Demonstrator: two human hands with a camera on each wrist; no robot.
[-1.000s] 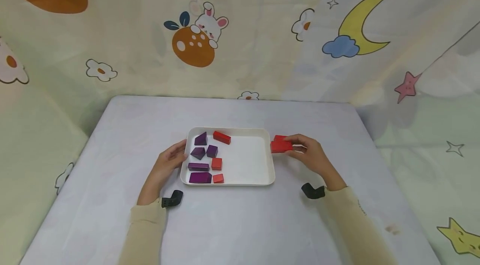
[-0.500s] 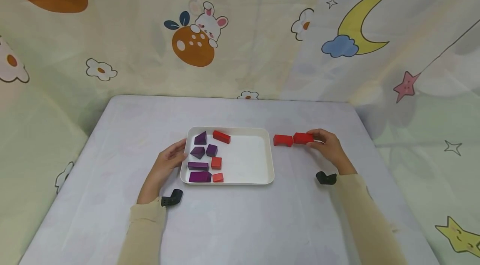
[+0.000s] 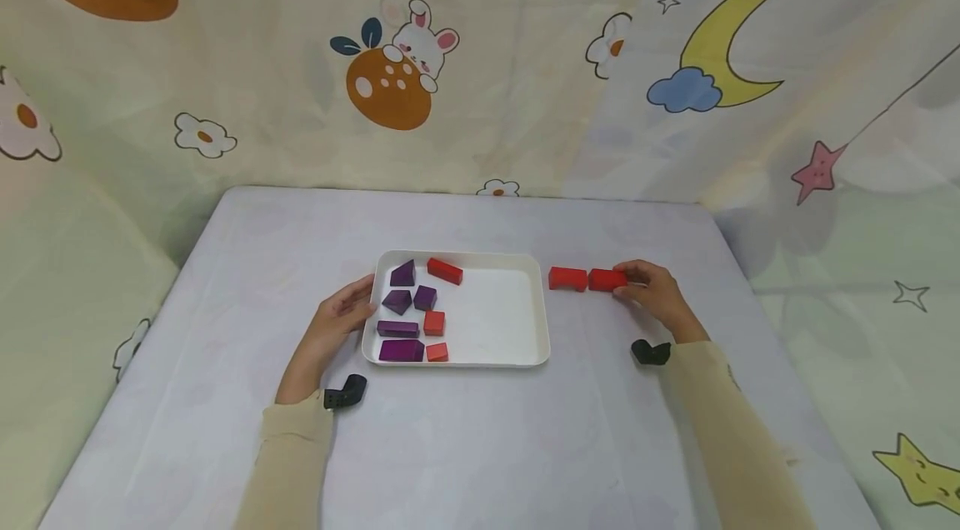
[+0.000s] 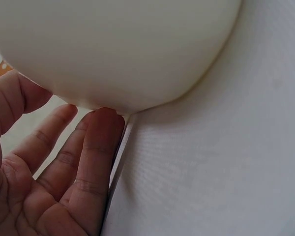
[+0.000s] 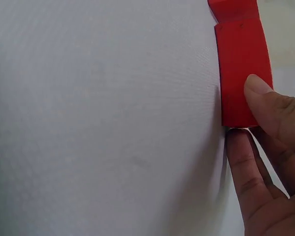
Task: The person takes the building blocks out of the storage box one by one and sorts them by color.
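Note:
My left hand touches the left edge of the white tray. In the left wrist view, the fingertips rest against the outer wall of the tray, fingers fairly straight. Right of the tray, my right hand holds the right end of a red block on the table. In the right wrist view, the thumb lies on this red block and fingers touch its end. A second red block, with a notch underneath, lies end to end with it on the left.
Inside the tray, several purple blocks line the left side. Beside them are a long red block at the back and two smaller red blocks. A patterned cloth hangs behind the table.
My right hand has carried its red block from in front of the notched one to the right, and lowered it onto the table. My left hand has stayed at the tray.

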